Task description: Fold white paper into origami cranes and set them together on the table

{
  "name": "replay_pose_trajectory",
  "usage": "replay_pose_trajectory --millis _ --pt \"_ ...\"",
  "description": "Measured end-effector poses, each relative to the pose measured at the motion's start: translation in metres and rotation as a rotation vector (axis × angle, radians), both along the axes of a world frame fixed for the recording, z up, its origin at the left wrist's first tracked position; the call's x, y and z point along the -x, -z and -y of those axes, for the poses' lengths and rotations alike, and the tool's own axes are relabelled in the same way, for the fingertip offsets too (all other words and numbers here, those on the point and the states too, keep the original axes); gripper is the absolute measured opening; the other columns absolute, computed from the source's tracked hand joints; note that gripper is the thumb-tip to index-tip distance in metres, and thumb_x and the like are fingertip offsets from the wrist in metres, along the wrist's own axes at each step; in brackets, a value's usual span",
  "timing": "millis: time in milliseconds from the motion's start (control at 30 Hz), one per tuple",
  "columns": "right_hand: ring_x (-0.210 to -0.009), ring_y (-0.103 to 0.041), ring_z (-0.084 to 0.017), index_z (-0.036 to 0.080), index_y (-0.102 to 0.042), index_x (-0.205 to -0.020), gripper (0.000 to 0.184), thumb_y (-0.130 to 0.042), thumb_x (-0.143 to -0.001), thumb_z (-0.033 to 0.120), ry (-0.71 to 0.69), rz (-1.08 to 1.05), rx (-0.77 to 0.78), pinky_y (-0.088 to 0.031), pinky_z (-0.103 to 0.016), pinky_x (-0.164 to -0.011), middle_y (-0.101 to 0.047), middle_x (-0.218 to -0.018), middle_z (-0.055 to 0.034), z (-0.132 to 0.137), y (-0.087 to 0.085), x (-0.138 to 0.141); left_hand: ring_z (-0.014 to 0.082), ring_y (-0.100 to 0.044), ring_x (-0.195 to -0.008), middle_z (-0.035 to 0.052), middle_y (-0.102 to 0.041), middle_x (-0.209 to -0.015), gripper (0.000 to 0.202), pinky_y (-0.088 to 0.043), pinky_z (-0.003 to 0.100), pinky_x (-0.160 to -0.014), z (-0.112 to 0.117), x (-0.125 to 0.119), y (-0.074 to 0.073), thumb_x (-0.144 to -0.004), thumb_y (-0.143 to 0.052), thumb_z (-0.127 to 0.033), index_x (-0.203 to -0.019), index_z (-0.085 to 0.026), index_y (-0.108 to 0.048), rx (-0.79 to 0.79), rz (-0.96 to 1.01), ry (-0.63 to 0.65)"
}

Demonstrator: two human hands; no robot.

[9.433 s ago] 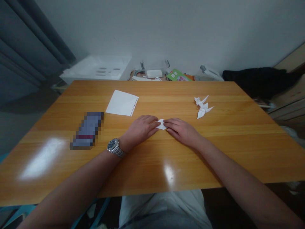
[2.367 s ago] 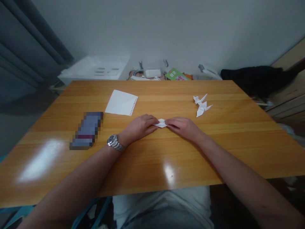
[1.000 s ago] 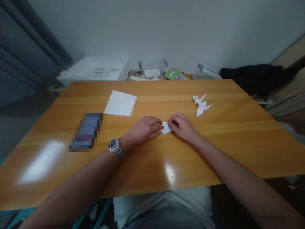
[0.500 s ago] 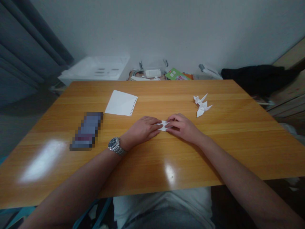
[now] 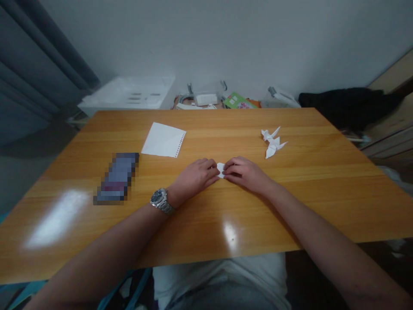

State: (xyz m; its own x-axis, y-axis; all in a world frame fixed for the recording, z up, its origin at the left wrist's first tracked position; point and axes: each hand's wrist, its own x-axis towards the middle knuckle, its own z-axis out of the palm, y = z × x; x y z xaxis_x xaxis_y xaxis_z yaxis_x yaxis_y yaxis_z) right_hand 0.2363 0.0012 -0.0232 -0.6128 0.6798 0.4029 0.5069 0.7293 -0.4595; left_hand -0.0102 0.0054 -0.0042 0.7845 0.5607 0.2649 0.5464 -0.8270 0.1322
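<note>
We are finding a phone point(image 5: 118, 176) lying at the left of the table point(image 5: 206, 237), with a sheet of paper point(image 5: 164, 140) lying just beyond it. The left hand point(image 5: 195, 175), wearing a watch point(image 5: 159, 199), is pinching one end of a small folded paper point(image 5: 220, 166), which is sitting mid-table between both hands' fingertips; the right hand point(image 5: 247, 174) is pinching its other end. Fingers are hiding both ends, so we are leaving edge alignment unverified. We are judging that uneven pressure could be skewing a crease, and opposed pulling could be tearing it. Farther right, paper birds point(image 5: 272, 144) are resting well clear.
</note>
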Motion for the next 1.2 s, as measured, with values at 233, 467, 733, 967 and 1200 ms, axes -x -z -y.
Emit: replay_pose_trajectory --millis 233,467,733,967,1200 --pt "-0.094 -0.066 -0.022 0.021 -0.074 -0.097 0.011 -0.064 -0.098 0.025 -0.033 -0.010 0.024 -0.053 -0.037 -0.083 -0.071 -0.102 -0.0090 -0.002 0.000 -0.003 0.0204 -0.060 -0.095 0.0081 -0.064 -0.105 0.025 -0.049 0.033 -0.086 -0.001 -0.001 0.002 -0.104 -0.053 -0.034 -0.104 -0.017 -0.072 0.058 0.035 -0.007" --pt "-0.093 -0.066 -0.022 0.021 -0.074 -0.095 0.017 -0.059 -0.100 0.026 -0.024 -0.013 0.036 -0.054 -0.038 -0.084 -0.071 -0.099 -0.0088 0.000 -0.003 -0.001 0.0203 -0.060 -0.094 0.0082 -0.065 -0.104 0.022 -0.050 0.033 -0.086 0.000 -0.002 0.004 -0.103 -0.054 -0.031 -0.104 -0.017 -0.071 0.088 0.108 -0.021" --pt "-0.092 -0.064 -0.021 0.020 -0.070 -0.094 0.014 -0.059 -0.100 0.026 0.027 -0.039 0.100 -0.052 -0.036 -0.083 -0.069 -0.096 -0.0079 0.000 -0.004 0.001 0.0203 -0.062 -0.093 0.0070 -0.066 -0.098 0.017 -0.051 0.033 -0.085 -0.002 -0.006 0.008 -0.100 -0.059 -0.029 -0.094 -0.017 -0.070 0.199 0.222 -0.090" --pt "-0.089 -0.062 -0.021 0.019 -0.067 -0.090 0.011 -0.061 -0.098 0.023 0.097 -0.057 0.115 -0.050 -0.035 -0.079 -0.067 -0.093 -0.0078 0.001 -0.005 0.006 0.0174 -0.064 -0.088 0.0050 -0.066 -0.095 0.010 -0.052 0.030 -0.081 -0.002 -0.009 0.008 -0.096 -0.062 -0.023 -0.092 -0.017 -0.069 0.300 0.364 -0.147" --pt "-0.086 -0.063 -0.020 0.019 -0.069 -0.091 0.007 -0.063 -0.095 0.020 0.144 -0.082 0.121 -0.050 -0.033 -0.078 -0.065 -0.092 -0.0062 0.002 -0.004 0.008 0.0162 -0.063 -0.087 0.0041 -0.064 -0.095 0.009 -0.052 0.030 -0.080 -0.003 -0.011 0.010 -0.096 -0.062 -0.023 -0.094 -0.018 -0.069 0.333 0.419 -0.176"
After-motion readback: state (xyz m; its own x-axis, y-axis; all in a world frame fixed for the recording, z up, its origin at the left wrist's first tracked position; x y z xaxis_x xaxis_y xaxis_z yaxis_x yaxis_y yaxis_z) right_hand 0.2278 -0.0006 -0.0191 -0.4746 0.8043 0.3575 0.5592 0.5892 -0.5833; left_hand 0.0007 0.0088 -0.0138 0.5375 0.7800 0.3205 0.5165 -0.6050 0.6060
